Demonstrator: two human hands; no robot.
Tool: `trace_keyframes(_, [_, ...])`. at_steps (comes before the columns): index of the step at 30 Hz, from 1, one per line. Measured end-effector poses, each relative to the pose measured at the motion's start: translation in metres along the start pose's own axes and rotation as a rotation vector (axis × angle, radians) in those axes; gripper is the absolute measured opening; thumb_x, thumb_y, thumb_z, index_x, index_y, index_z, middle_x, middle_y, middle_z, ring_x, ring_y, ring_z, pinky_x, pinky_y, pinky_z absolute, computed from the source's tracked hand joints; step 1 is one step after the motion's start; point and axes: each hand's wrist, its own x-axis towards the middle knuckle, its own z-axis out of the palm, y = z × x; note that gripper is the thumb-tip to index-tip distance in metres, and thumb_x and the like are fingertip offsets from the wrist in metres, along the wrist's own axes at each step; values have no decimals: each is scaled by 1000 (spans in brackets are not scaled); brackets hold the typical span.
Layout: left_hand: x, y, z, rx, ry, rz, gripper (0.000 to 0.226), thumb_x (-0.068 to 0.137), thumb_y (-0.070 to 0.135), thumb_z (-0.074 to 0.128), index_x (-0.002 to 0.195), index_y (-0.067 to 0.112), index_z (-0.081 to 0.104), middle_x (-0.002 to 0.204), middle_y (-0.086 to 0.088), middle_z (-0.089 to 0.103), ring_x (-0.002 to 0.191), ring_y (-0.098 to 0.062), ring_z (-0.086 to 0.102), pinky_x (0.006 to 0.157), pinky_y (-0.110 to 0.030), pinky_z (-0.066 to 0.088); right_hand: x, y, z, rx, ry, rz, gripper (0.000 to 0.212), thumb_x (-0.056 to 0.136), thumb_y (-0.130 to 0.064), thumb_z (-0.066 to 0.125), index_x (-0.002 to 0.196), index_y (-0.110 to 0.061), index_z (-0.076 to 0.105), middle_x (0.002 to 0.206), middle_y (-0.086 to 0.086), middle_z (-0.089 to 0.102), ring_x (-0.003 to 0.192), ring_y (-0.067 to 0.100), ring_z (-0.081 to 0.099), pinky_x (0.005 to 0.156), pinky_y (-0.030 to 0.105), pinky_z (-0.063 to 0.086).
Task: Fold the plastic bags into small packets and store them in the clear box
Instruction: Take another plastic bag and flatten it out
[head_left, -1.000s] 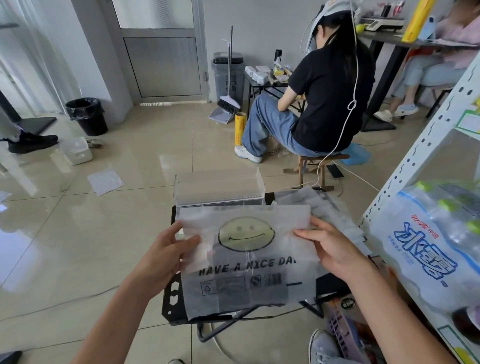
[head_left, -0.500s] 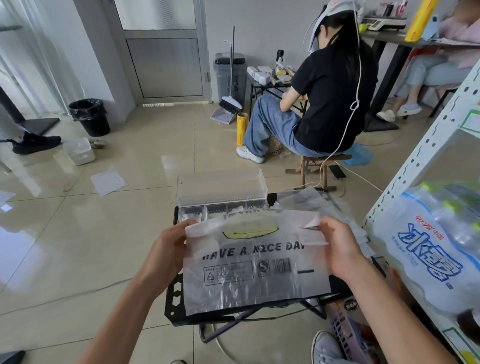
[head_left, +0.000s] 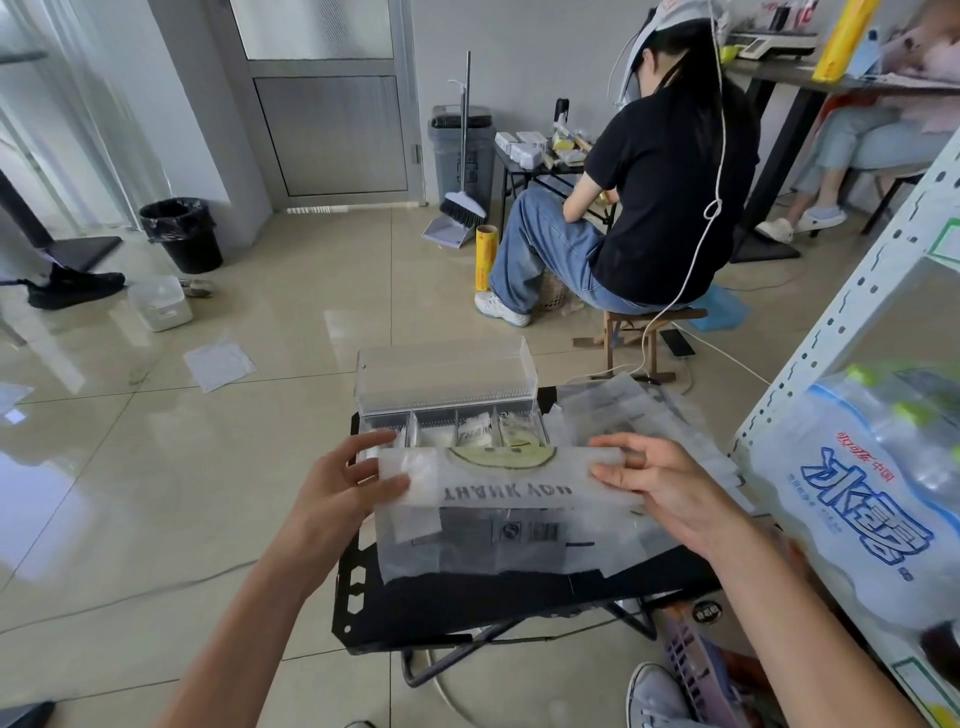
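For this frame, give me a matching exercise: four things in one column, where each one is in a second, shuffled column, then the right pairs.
Things:
1. bag
2. box
3. yellow roll
4. water bottles

Places:
A. standing on the floor
B. on the shelf at the right
C. held between the left hand and the right hand
D. on the table, lid open

Pairs: 1-C, 2-D, 3-A, 4-B

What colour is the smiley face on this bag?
The smiley face is yellow, outlined black; head view.
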Motion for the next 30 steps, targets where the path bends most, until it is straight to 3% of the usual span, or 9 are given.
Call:
trace_keyframes(3, [-1,5,14,-198,-28,-125,39,92,8,66,128,-8,64,120,-30,71,109,-43,71,100,-55,55,1,1,7,19,49,-20,36,79,-8,82,113,-5,71,112,20,76,103,33,74,86,40,57])
trace_keyframes(5, [-3,8,18,-264,-117,-204,38,99,15,61,130,-7,61,124,-27,71,115,-43,69,101,-54,55,0,-1,10,50,46,-41,33,85,-2,78,117,-6,68,107,16,75,95,26,74,76,31,56])
trace_keyframes(8, [-5,7,14,-166,-221,-210,36,98,6,64,132,-3,60,122,-25,73,111,-42,71,89,-50,62,2,-1,9,71,70,-76,43,81,-3,79,122,-11,68,108,18,76,107,33,73,93,44,53])
trace_keyframes(12, [-4,-1,12,34,-154,-104,32,95,3,68,127,2,60,69,3,72,62,-12,70,50,-26,57,5,0,3,159,160,-114,36,86,0,74,121,1,66,107,17,77,117,43,66,94,43,55])
trace_keyframes(16, [-3,1,13,67,-111,-28,33,94,14,72,126,11,63,86,-6,75,69,-18,69,47,-23,49,5,3,1,209,23,41,48,90,-26,78,130,-2,65,130,22,69,124,41,64,104,55,50])
trace_keyframes(21, [-2,3,7,81,-28,-13,36,93,22,73,127,13,67,107,-15,77,89,-28,75,73,-44,58,1,6,0,111,-96,167,53,77,-4,82,127,5,66,122,18,75,114,30,73,81,30,64])
trace_keyframes(25, [-5,7,12,-112,-143,-202,37,100,27,63,126,1,68,123,-23,73,115,-41,70,103,-56,53,1,1,4,92,-37,76,47,81,-7,79,126,-1,67,120,15,76,110,27,74,83,31,61])
trace_keyframes(28, [-8,11,14,-91,-277,-275,36,97,14,67,130,-1,63,121,-17,75,108,-34,74,87,-45,63,-3,1,9,-24,-46,24,43,88,-15,76,129,-9,66,120,7,77,112,22,74,100,41,56])
trace_keyframes(30, [-8,9,14,22,-277,-251,32,94,5,70,124,-4,66,101,-8,79,80,-20,75,63,-32,62,-6,0,11,-60,-57,3,37,94,-18,72,129,-10,65,121,6,77,114,21,73,102,42,55])
